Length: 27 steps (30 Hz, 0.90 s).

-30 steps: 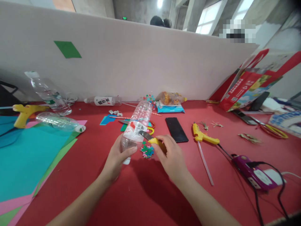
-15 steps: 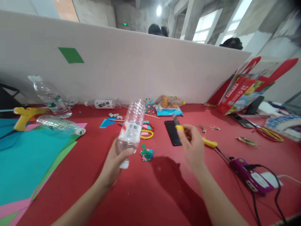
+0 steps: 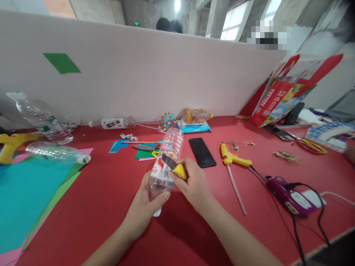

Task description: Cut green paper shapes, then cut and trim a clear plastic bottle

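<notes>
A clear plastic bottle (image 3: 175, 142) with a white and red label is tilted above the red table, its cap end toward me. My left hand (image 3: 142, 207) wraps round its lower part. In my right hand (image 3: 196, 186) is a yellow utility knife (image 3: 180, 171), its dark blade lying over the bottle's label. Whether the blade touches the plastic I cannot tell. Behind the bottle, scissors (image 3: 145, 147) lie on coloured paper, partly covered by it.
To the right lie a black phone (image 3: 202, 152), a yellow glue gun (image 3: 235, 159) with a glue stick, and a purple power strip (image 3: 290, 199) with cables. Coloured paper sheets (image 3: 36, 195) and empty bottles (image 3: 55, 151) are at left. A white partition (image 3: 124, 77) stands behind.
My right hand has brought the utility knife left, over to the bottle's label. The bottle has moved a little right and lower in view and turned. The view has shifted slightly.
</notes>
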### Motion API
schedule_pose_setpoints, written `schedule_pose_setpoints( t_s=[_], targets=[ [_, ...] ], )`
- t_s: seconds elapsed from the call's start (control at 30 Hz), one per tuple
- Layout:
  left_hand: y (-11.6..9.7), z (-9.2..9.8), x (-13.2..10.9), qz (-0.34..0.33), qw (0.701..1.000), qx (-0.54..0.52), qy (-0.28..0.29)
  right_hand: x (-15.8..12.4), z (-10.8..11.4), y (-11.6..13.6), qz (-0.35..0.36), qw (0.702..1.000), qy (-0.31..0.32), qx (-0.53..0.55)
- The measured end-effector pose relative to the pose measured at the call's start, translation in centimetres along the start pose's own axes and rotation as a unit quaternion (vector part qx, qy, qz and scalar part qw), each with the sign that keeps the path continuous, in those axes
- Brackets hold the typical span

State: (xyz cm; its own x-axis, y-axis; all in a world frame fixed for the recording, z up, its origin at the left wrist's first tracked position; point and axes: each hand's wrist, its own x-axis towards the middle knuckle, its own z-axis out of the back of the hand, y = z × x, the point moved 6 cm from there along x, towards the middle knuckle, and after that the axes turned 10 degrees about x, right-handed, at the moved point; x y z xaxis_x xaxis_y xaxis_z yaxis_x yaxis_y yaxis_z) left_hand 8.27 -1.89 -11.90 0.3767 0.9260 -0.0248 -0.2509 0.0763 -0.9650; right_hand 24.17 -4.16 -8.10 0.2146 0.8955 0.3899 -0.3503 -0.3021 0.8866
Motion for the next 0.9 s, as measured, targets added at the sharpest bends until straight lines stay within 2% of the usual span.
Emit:
schedule_pose_setpoints(
  t_s=[0.13, 0.27, 0.43, 0.6, 0.7, 0.77, 0.9],
  targets=[
    [0.0, 0.1, -0.1, -0.029, 0.996, 0.076, -0.023, 0.0, 0.3, -0.5, -0.038, 0.998, -0.016, 0.045],
    [0.5, -0.2, -0.1, -0.026, 0.997, 0.077, -0.003, 0.1, 0.7, -1.0, -0.083, 0.990, -0.022, 0.115],
    [0.3, -0.6, -0.3, -0.018, 0.998, -0.045, 0.031, 0.0, 0.2, -2.0, -0.169, 0.947, -0.045, 0.271],
    [-0.2, -1.4, -0.7, 0.041, 0.978, -0.202, 0.041, -0.4, -0.5, -2.7, -0.227, 0.885, -0.079, 0.399],
    [-0.2, -1.0, -0.5, 0.046, 0.963, -0.263, 0.017, -0.3, -0.3, -3.4, -0.243, 0.857, -0.093, 0.445],
    [0.5, -0.4, -0.2, 0.067, 0.957, -0.283, -0.013, -0.2, 0.2, -3.7, -0.239, 0.850, -0.103, 0.458],
    [1.5, 1.0, 0.3, 0.077, 0.961, -0.256, -0.072, 0.1, 0.9, -3.6, -0.228, 0.871, -0.083, 0.427]
  ],
)
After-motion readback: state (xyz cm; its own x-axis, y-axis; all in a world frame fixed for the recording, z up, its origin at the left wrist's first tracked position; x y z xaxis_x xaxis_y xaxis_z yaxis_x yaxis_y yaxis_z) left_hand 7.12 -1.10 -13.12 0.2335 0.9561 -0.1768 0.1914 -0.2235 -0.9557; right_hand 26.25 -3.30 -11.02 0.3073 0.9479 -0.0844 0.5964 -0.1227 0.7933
